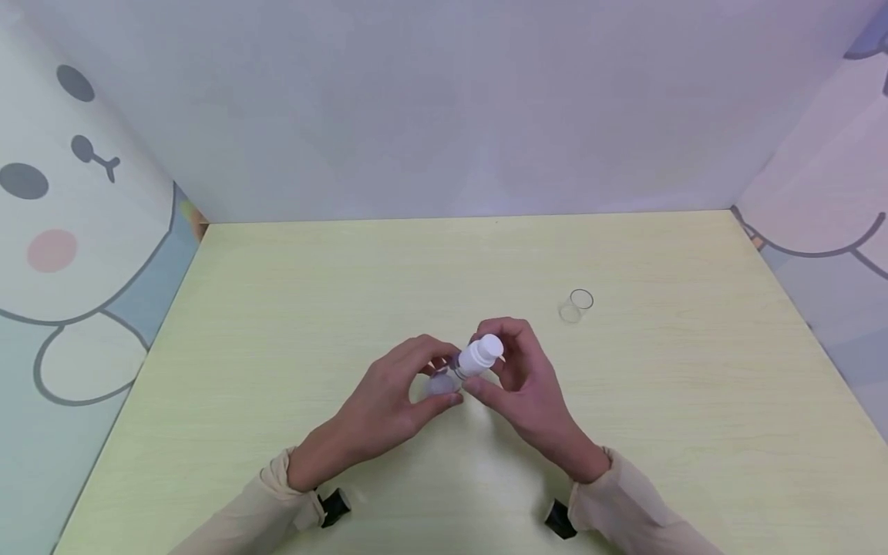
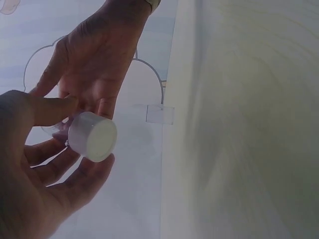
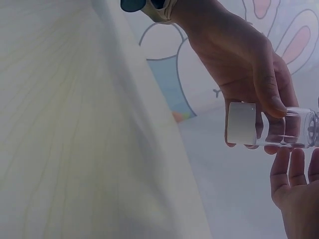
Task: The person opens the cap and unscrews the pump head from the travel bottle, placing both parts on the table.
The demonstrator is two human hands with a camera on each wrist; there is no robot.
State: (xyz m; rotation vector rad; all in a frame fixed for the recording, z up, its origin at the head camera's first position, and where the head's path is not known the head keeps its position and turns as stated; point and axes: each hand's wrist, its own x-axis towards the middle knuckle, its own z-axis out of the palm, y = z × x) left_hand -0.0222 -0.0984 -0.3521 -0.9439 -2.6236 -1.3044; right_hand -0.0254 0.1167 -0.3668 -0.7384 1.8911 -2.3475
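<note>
In the head view, a small clear pump bottle point(image 1: 444, 381) with a white top point(image 1: 482, 353) is held tilted above the table, its top toward the upper right. My left hand point(image 1: 388, 393) grips the clear body between thumb and fingers. Thumb and curled fingers of my right hand point(image 1: 520, 385) hold the bottle near its neck, beside the white top. A white base point(image 2: 93, 137) shows at the bottle's lower end in the left wrist view. From the right wrist, the clear body point(image 3: 294, 124) is seen side-on and the top is cut off.
A clear cylindrical cap point(image 1: 576, 306) lies on the pale wooden table point(image 1: 312, 293), beyond and right of the hands. A plain wall point(image 1: 444, 116) stands at the back. Panels with cartoon figures point(image 1: 90, 231) flank the table.
</note>
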